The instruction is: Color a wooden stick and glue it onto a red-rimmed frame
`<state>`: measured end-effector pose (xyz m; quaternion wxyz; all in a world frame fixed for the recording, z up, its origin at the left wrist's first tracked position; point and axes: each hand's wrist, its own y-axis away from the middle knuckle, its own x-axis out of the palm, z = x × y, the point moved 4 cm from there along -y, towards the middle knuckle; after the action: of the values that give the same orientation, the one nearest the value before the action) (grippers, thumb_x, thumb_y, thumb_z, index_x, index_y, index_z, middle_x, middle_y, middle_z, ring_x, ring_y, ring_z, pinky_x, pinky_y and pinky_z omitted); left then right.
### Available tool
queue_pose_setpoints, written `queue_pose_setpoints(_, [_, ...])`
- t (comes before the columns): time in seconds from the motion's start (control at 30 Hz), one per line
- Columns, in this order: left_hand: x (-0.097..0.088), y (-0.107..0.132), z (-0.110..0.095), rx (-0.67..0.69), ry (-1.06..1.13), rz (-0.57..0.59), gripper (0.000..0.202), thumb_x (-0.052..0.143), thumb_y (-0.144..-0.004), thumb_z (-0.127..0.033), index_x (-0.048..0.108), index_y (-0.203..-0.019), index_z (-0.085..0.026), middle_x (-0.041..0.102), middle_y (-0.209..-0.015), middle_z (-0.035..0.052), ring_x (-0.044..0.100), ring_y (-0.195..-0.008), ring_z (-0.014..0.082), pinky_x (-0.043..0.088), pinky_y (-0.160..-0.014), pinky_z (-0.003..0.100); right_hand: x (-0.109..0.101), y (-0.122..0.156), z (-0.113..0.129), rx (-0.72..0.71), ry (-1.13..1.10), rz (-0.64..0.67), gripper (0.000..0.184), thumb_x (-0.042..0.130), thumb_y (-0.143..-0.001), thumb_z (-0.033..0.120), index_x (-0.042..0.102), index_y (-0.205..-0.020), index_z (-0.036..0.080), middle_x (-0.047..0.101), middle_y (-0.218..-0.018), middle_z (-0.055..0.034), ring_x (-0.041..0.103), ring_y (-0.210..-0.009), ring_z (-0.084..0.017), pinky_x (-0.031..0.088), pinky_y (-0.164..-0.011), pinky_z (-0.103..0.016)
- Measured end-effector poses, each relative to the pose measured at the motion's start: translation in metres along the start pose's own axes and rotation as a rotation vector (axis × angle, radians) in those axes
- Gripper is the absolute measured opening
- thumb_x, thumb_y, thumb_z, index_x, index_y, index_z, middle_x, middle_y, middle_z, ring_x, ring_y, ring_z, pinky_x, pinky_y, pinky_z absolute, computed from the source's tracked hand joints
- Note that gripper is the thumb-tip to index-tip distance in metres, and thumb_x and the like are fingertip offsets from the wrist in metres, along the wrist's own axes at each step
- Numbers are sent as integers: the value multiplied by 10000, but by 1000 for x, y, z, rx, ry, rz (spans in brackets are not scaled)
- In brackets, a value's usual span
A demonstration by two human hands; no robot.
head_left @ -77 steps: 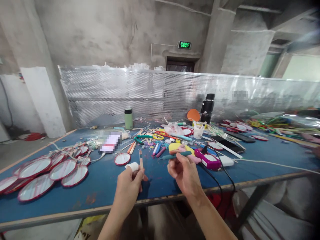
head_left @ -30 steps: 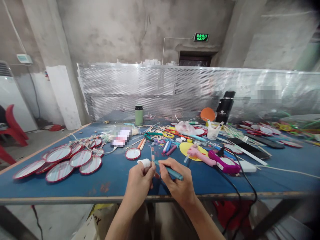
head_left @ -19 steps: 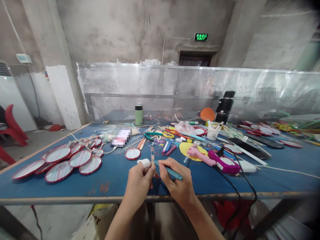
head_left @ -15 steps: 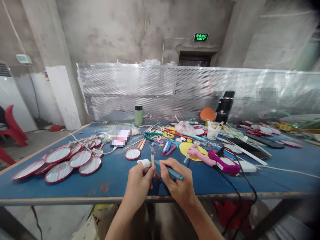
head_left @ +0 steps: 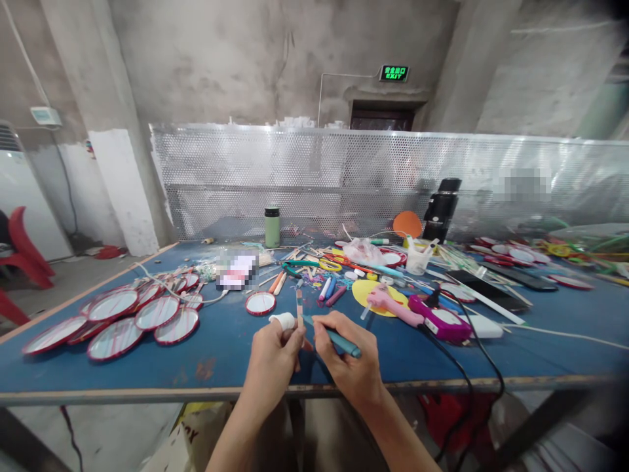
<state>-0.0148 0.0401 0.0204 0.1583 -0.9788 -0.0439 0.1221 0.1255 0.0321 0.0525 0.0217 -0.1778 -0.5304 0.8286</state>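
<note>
My left hand, with a white wrap on one finger, pinches a wooden craft stick that stands upright and carries coloured bands. In my right hand is a teal marker, gripped like a pen, its tip at the stick's right edge. Both hands are over the near edge of the blue table. Just beyond them lie a round red-rimmed disc and several more markers. The lower end of the stick is hidden by my left fingers.
Red-rimmed discs are piled at the left, near a phone with a cable. To the right lie a pink glue gun, a yellow disc and a purple device. A green bottle and black flask stand at the back.
The marker tip and my right hand have shifted very slightly at the stick, and its teal marking looks a little different. Everything else stays in place.
</note>
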Motion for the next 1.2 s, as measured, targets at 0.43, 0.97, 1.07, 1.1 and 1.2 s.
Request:
queue_pose_setpoints(0.43, [0, -1, 3, 5, -20, -9, 297, 538, -890, -398, 527, -660, -211, 488, -453, -68, 492, -398, 114, 348, -458, 211, 0, 0, 2, -51, 43, -7, 121, 581, -921, 118, 668, -925, 203, 696, -769, -14, 663, -661, -127, 506, -656, -224])
queue_pose_setpoints(0.97, [1, -1, 4, 20, -30, -9, 302, 531, -907, -408, 509, -677, -215, 510, -452, -68, 489, -404, 110, 335, -454, 206, 2, 1, 4, -84, 62, 12, 101, 582, -929, 120, 658, -929, 188, 672, -760, -9, 650, -666, -115, 494, -653, -210])
queue_pose_setpoints(1.07, [0, -1, 5, 23, -43, -9, 311, 526, -911, -407, 500, -666, -218, 499, -457, -71, 496, -401, 111, 348, -456, 209, 0, 2, 3, -68, 72, -14, 108, 577, -931, 118, 655, -917, 190, 677, -764, -10, 644, -661, -114, 491, -653, -214])
queue_pose_setpoints(1.1, [0, -1, 6, 24, -47, -8, 310, 524, -911, -403, 500, -664, -218, 498, -458, -71, 498, -400, 112, 351, -457, 211, 0, 2, 3, -67, 72, -19, 110, 575, -932, 117, 654, -913, 191, 677, -764, -9, 642, -658, -114, 491, -654, -215])
queue_pose_setpoints(1.2, [0, -2, 6, 29, -62, -11, 311, 521, -911, -394, 491, -655, -219, 496, -455, -70, 501, -404, 113, 350, -461, 213, 0, 1, 4, -76, 77, -8, 111, 574, -932, 117, 651, -912, 193, 673, -758, -6, 642, -655, -114, 489, -652, -216])
